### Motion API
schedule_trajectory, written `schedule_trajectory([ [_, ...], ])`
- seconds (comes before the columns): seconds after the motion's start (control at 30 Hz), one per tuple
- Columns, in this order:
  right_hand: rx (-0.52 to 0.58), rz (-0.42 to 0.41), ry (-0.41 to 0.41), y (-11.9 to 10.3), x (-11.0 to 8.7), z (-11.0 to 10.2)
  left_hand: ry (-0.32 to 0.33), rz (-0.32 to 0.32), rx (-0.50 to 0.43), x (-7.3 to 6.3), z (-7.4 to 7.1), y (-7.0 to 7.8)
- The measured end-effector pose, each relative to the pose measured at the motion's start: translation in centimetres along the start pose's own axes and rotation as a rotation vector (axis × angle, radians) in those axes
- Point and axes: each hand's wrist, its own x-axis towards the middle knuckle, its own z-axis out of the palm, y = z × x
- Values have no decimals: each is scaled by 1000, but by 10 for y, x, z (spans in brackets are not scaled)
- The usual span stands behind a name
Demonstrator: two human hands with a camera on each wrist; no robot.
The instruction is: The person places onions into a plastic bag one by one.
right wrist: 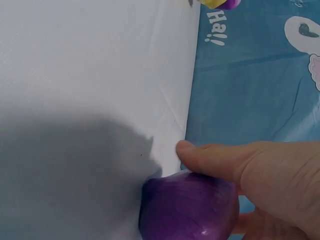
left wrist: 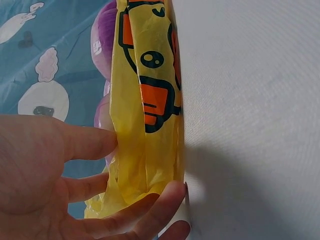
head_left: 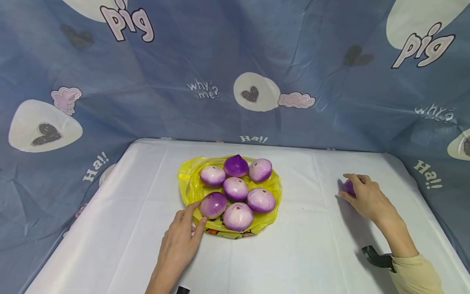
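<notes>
Several purple-and-white onions (head_left: 236,188) lie in an opened-out yellow plastic bag (head_left: 185,183) in the middle of the white table. At the bag's front left corner, my left hand (head_left: 179,241) rests with fingers spread beside a darker purple onion (head_left: 213,205). The left wrist view shows its thumb and fingers touching the yellow bag (left wrist: 127,165), with no onion plainly gripped. Far to the right, my right hand (head_left: 367,198) holds a single purple onion (head_left: 349,187) low over the table, between thumb and fingers. In the right wrist view this onion (right wrist: 190,207) sits below the thumb.
The white tablecloth (head_left: 293,261) stretches between the bag and my right hand. A blue printed cloth (head_left: 205,49) hangs behind the table and along both sides. A dark camera mount (head_left: 378,258) is strapped on my right wrist.
</notes>
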Motion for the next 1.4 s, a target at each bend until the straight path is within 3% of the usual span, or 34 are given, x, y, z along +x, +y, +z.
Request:
schedule_trajectory([
  [0.33, -18, -110, 78, -14, -1, 4, 9, 10, 6, -1, 1, 0],
  [0.6, -23, -174, 121, -37, -5, 9, 3, 9, 5, -1, 0, 0],
  [0.77, -28, -261, 164, -56, -7, 8, 7, 10, 3, -1, 1, 0],
  [0.97, 25, -343, 154, -79, -6, 4, 0, 7, 3, -1, 1, 1],
  [1.4, 95, -431, 152, -134, 2, 3, 0, 4, 10, -1, 0, 0],
])
